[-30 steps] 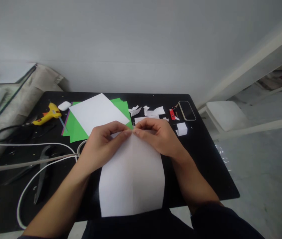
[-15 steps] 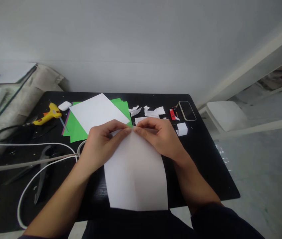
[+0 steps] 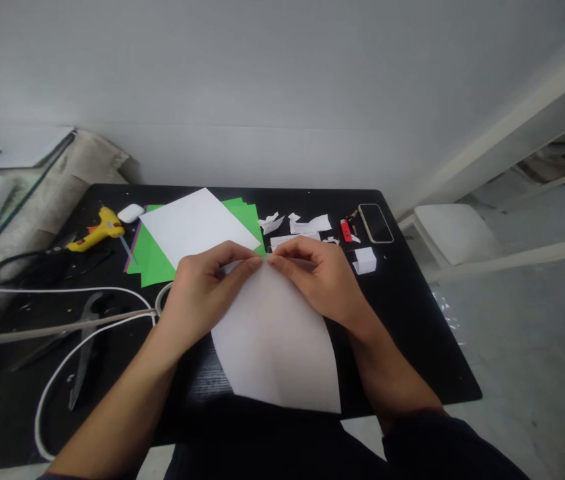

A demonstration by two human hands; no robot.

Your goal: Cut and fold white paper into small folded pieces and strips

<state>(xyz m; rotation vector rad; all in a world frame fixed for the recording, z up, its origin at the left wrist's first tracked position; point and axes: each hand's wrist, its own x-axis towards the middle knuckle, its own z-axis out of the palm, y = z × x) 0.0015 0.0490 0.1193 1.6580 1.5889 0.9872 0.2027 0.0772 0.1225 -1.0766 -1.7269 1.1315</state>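
Observation:
A white sheet of paper (image 3: pixel 275 340) hangs toward me from my two hands, with a faint crease down its middle. My left hand (image 3: pixel 212 283) pinches the far edge between thumb and forefinger. Right beside those fingertips, my right hand (image 3: pixel 315 273) pinches the same edge. Both hands are closed on the paper, and the fingertips nearly touch. Behind my left hand lies another white sheet (image 3: pixel 197 227) on a stack of green paper (image 3: pixel 242 215).
On the black table (image 3: pixel 402 333) are a yellow glue gun (image 3: pixel 97 230), scissors (image 3: pixel 85 347), a looped white cable (image 3: pixel 45 400), torn paper scraps (image 3: pixel 310 223), a red lighter (image 3: pixel 346 231), a phone (image 3: pixel 376 223) and a small folded white paper piece (image 3: pixel 365 260).
The sheet's near edge has swung slightly, its left corner moving up and to the right. Both hands keep their pinch in nearly the same place.

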